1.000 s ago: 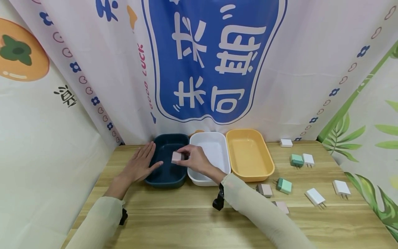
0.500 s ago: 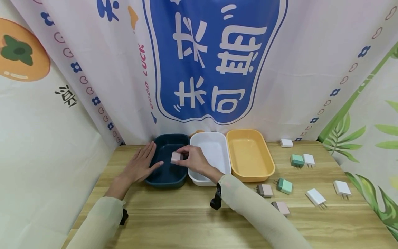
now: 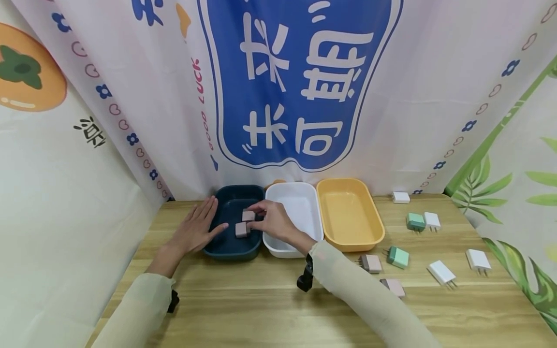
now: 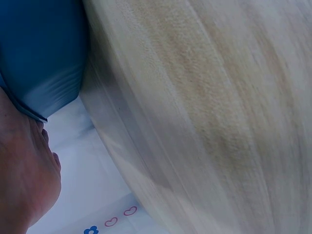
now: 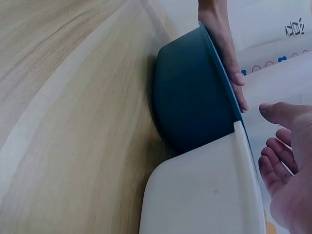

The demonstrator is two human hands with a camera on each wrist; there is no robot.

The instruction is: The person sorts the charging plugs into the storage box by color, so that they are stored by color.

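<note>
Two pinkish plug chargers, one farther back (image 3: 248, 215) and one nearer (image 3: 241, 230), lie in the dark blue bin (image 3: 232, 251). My right hand (image 3: 278, 222) reaches over the bin's right side, its thumb and fingertips close to both chargers. In the right wrist view that right hand (image 5: 292, 165) has thumb and fingers apart with nothing visible between them. My left hand (image 3: 196, 227) rests on the bin's left rim, fingers extended and thumb over the inside. The left wrist view shows only part of the left hand (image 4: 29, 165) beside the blue wall.
A white bin (image 3: 300, 208) and a yellow bin (image 3: 352, 217) stand in a row beside the blue one. On the right side of the wooden table (image 3: 261, 309) lie several white chargers (image 3: 441, 273), green chargers (image 3: 398, 257) and pinkish chargers (image 3: 371, 264). A printed curtain hangs behind.
The right hand has lowered slightly and let go; two pinkish chargers now show separately in the blue bin, where one was visible at its fingertips. The left hand has stayed put.
</note>
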